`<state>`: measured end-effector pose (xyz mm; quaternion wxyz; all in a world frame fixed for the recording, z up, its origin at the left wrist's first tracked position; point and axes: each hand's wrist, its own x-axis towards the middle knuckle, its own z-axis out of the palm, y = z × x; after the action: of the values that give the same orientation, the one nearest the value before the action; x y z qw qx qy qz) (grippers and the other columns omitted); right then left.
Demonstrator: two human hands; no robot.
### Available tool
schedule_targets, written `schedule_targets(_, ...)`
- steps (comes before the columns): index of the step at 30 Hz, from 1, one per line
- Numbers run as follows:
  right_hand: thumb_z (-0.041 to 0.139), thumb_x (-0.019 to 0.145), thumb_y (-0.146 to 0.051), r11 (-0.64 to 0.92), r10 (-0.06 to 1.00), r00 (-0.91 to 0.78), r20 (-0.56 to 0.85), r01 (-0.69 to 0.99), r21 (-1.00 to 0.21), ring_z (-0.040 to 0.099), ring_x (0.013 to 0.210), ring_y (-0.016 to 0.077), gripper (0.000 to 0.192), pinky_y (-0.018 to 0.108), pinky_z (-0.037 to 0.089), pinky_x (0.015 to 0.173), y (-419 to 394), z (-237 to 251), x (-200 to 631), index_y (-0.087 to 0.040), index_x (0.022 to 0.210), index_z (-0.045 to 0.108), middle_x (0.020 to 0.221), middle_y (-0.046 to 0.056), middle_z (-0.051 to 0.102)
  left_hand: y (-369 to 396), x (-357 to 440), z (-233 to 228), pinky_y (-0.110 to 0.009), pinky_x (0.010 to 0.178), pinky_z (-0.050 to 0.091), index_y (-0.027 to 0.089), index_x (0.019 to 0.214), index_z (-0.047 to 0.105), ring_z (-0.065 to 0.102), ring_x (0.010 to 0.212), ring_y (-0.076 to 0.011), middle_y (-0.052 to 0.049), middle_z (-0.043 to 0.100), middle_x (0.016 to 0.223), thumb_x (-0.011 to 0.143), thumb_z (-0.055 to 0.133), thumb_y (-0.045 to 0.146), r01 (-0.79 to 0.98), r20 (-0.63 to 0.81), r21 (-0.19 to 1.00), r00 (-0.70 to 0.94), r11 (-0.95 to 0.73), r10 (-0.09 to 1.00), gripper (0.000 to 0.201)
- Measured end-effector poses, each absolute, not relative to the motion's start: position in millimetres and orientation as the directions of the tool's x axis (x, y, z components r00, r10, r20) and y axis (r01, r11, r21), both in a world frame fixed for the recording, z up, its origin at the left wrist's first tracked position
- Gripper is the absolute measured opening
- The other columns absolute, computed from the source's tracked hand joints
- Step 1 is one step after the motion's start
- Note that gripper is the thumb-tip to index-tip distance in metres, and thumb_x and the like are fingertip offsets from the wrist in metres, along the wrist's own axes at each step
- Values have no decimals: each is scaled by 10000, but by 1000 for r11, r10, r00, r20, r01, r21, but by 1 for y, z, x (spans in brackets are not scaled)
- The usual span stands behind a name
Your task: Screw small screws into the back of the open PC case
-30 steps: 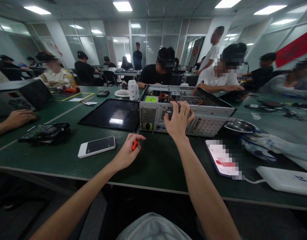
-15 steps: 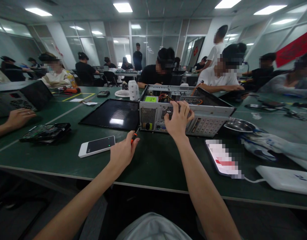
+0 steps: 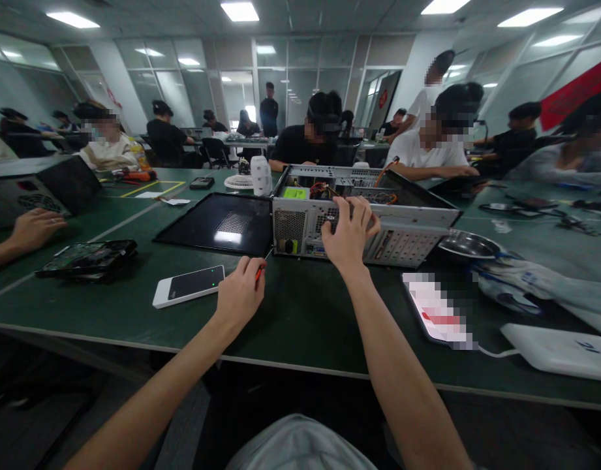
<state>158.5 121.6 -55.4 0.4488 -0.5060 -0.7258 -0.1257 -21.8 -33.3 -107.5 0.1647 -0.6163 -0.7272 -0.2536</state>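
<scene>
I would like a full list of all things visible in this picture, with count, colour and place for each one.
open metal computer case: one, grey, table centre, lying flat
black side panel: one, flat, left of the case
white-edged smartphone: one, dark screen, near table front
black circuit board part: one, table left
steel bowl: one, silver, right of the case
phone with lit screen: one, cabled to a white flat device, table right
small white fan: one, behind the panel
green table: one
other people: several, seated behind; one other person's hand at far left
left hand: holds orange-handled screwdriver
right hand: rests on the case's rear edge
</scene>
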Motion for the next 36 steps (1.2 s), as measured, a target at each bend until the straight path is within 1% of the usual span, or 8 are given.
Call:
schedule_targets(5,524,871,-186,458,630,-86,772,844,-280,323,1466,308,504,583,212,1173,121,-55,159,-227,1373,531,1461,145,495,-29,-27,-108,-275,550,417,204,1021,706,641,728,-178,-71,653,1025,974,519,231,986,582,124,-162,110,797,195)
schedule_targets(10,519,873,-189,452,627,-79,775,847,-280,331,1468,298,492,573,219,1172,121,-54,159,-222,1363,549,1457,140,509,-27,-32,-113,-253,535,400,196,950,714,622,731,-157,-74,632,1016,958,512,161,993,595,115,-94,31,799,205)
schedule_targets(15,513,868,-181,458,619,-86,780,847,-270,332,1463,307,512,593,218,1164,122,-55,159,-232,1376,531,1460,142,498,-23,-29,-113,-233,558,441,184,1131,663,637,802,-159,-95,632,1084,1002,482,215,983,691,150,-28,-106,722,225)
schedule_targets(20,510,869,-191,449,629,-84,773,851,-273,340,1465,309,506,583,226,1164,120,-54,160,-226,1373,549,1452,146,511,-17,-29,-105,-231,519,403,204,1262,618,624,786,-152,-95,632,1105,985,459,156,987,726,70,50,-146,686,323)
schedule_targets(27,505,870,-191,444,636,-85,767,854,-273,340,1466,306,513,583,224,1167,118,-52,159,-222,1380,553,1463,143,512,-13,-30,-107,-307,769,537,179,1093,670,606,849,-174,-65,621,938,952,498,97,976,827,100,25,-192,562,237)
schedule_targets(31,503,867,-189,446,647,-84,758,848,-287,340,1463,314,507,594,223,1164,117,-51,159,-226,1370,555,1461,148,508,-26,-22,-102,-307,741,544,182,1097,667,651,955,-210,-106,647,1105,993,498,194,984,736,147,-37,-106,676,199)
schedule_targets(33,504,865,-192,450,647,-84,758,845,-290,338,1466,312,510,593,220,1166,117,-51,160,-228,1371,554,1462,146,509,-37,-15,-101,-314,692,547,210,1301,591,669,1042,-259,-130,623,1265,1035,450,315,988,619,157,-107,11,778,319)
schedule_targets(36,506,863,-195,458,633,-84,769,842,-286,332,1472,303,519,585,213,1173,119,-53,160,-228,1379,549,1467,141,510,-49,-7,-105,-326,605,536,240,1509,391,721,845,-249,-160,622,1285,1071,302,367,975,387,147,-210,165,898,465)
